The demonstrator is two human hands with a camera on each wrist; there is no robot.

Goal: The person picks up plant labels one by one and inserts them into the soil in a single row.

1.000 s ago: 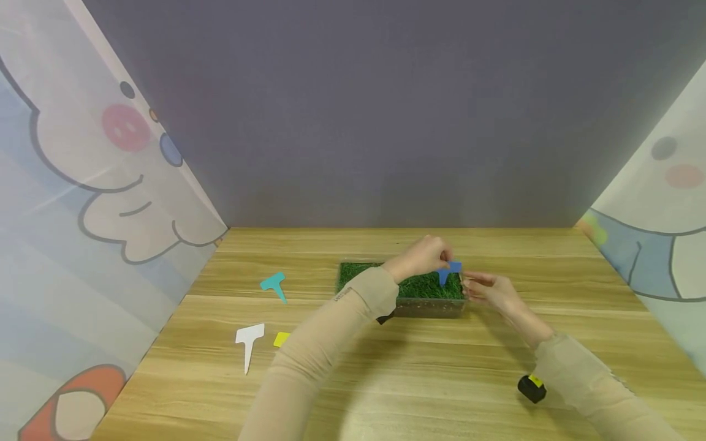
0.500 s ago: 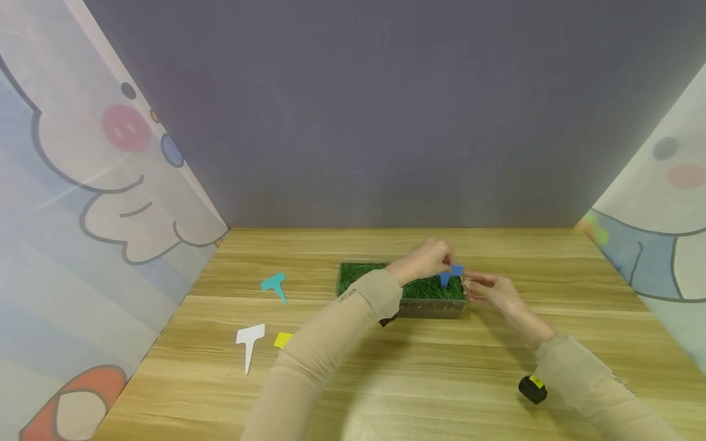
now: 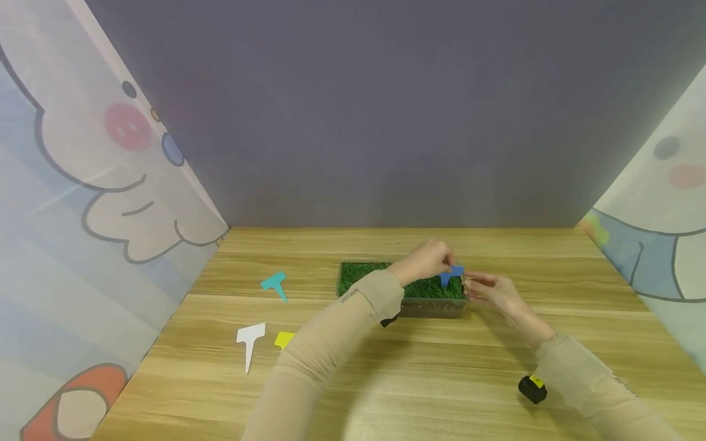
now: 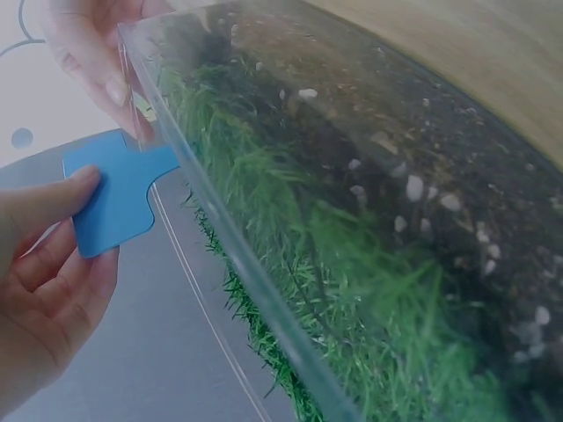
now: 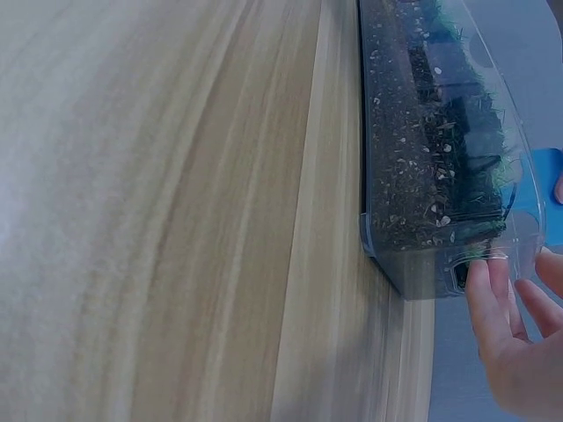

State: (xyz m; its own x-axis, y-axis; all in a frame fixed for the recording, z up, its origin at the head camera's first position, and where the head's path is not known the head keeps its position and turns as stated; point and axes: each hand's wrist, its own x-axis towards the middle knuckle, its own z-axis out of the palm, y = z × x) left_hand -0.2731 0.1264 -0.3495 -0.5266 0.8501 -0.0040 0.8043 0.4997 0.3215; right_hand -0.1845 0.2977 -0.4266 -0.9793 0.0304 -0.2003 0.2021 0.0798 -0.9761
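Note:
My left hand (image 3: pixel 429 260) pinches the wide head of a blue T-shaped plant label (image 3: pixel 455 270) between thumb and fingers. In the left wrist view, the stem of the label (image 4: pixel 114 195) points down into the planter, its tip hidden by grass. The planter is a clear plastic box (image 3: pixel 432 309) with dark soil and short green grass (image 3: pixel 421 288). My right hand (image 3: pixel 501 295) holds the box's right end. Close up in the right wrist view, the fingers (image 5: pixel 490 303) lie at the end wall by a small cutout.
To the left on the wooden table (image 3: pixel 441 380) lie a teal label (image 3: pixel 274 283), a white label (image 3: pixel 250 340) and a yellow label (image 3: pixel 284 339). My left sleeve partly covers the yellow one. A grey panel (image 3: pixel 386 122) rises behind the table.
My left hand has moved slightly right and down with the blue label, whose head sits a little lower. The right hand and the box have stayed in place.

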